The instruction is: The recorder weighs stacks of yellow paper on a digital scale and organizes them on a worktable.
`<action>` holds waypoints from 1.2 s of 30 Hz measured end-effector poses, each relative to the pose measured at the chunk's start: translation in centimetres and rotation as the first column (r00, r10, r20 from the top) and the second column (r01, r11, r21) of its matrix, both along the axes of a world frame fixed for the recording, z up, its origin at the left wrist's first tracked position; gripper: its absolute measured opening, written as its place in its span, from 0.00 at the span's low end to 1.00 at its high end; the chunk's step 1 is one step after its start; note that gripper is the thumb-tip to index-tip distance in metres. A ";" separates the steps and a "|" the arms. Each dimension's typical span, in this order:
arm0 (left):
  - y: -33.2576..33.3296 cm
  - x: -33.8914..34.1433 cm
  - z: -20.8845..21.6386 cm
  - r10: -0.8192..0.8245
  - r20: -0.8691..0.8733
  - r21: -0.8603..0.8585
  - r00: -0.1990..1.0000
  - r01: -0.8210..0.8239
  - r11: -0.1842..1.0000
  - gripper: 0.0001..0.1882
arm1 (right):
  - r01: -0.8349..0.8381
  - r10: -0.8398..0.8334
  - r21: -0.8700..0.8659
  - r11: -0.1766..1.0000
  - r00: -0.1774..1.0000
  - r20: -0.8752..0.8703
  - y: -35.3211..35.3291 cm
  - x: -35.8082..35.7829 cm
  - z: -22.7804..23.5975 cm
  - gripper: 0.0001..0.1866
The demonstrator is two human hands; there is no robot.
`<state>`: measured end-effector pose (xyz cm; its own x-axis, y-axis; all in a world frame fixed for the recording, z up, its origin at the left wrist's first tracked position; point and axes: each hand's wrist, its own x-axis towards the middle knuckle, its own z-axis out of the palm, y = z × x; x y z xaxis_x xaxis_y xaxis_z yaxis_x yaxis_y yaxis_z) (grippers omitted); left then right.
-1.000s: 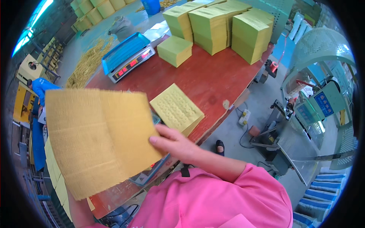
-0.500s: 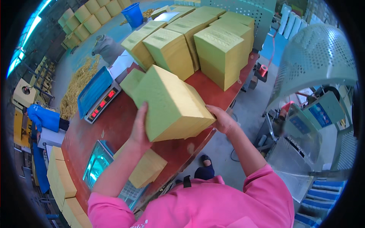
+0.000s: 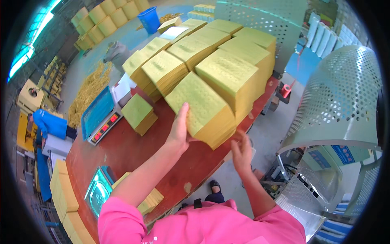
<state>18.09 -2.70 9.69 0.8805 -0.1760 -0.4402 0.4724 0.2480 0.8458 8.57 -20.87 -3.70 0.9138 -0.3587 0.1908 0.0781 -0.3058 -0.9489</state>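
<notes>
A thick stack of yellow paper (image 3: pixel 198 105) stands against the rows of similar stacks, at their near side. My left hand (image 3: pixel 179 127) grips its near left edge, thumb against the top face and the other fingers mostly hidden. Just off the stack's near right corner is my right hand (image 3: pixel 242 151), fingers apart and holding nothing. Behind rise several more yellow paper stacks (image 3: pixel 227 69). A smaller yellow stack (image 3: pixel 139 112) sits alone on the red table (image 3: pixel 170 173), to the left of the one in my hand.
A blue-topped digital scale (image 3: pixel 98 116) stands at the table's left. Nearer me lie a shiny tray (image 3: pixel 99 191) and another yellow stack (image 3: pixel 151 200). A perforated metal machine guard (image 3: pixel 337 93) is at right. A person in blue (image 3: pixel 50 123) works far left.
The stack has gone from tilted between both hands to level beside the other stacks, farther from me. My right hand has come off it. The small stack on the left is now fully visible.
</notes>
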 end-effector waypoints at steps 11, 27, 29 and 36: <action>-1.9 3.2 -0.1 -0.059 0.027 0.142 0.998 0.055 0.988 0.35 | -0.037 0.039 0.061 0.997 0.999 -0.028 2.2 2.7 -1.4 0.29; 1.3 -0.8 -0.4 -0.049 0.344 0.109 0.938 0.012 0.994 0.40 | -0.272 0.277 0.374 0.886 0.960 0.042 0.9 0.5 -1.2 0.14; 5.6 -6.0 3.3 -0.031 0.222 0.075 0.974 0.015 0.997 0.42 | -0.364 0.377 0.359 0.859 0.926 0.037 5.3 -1.6 2.0 0.12; 28.6 -29.2 5.0 0.298 0.292 0.096 0.909 -0.337 0.936 0.38 | -0.776 0.842 0.452 0.439 0.531 0.094 21.5 -9.5 7.0 0.09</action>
